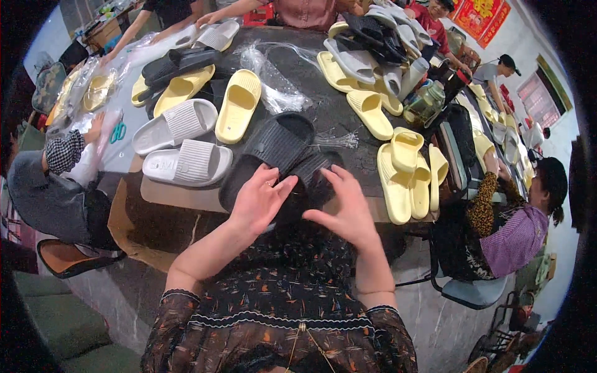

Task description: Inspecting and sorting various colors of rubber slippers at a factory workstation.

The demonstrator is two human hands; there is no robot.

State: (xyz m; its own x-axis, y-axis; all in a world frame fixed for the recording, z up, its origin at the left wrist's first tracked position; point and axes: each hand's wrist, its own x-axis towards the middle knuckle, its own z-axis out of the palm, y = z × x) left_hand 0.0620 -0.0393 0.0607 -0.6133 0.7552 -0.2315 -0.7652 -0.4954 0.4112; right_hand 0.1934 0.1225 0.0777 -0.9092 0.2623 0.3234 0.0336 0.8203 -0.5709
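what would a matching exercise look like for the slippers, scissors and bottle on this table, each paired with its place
Things:
1. black slide slippers
2. white slide slippers
3. blue-handled scissors
4. clear bottle with a green cap

Places:
A. far left part of the table, beside a co-worker's hand
B. right side of the table, behind the stacked yellow slippers
C. under the left hand and right hand, at the near table edge
D. just left of the black pair, ribbed straps up

Pairs: 1-C, 2-D, 3-A, 4-B
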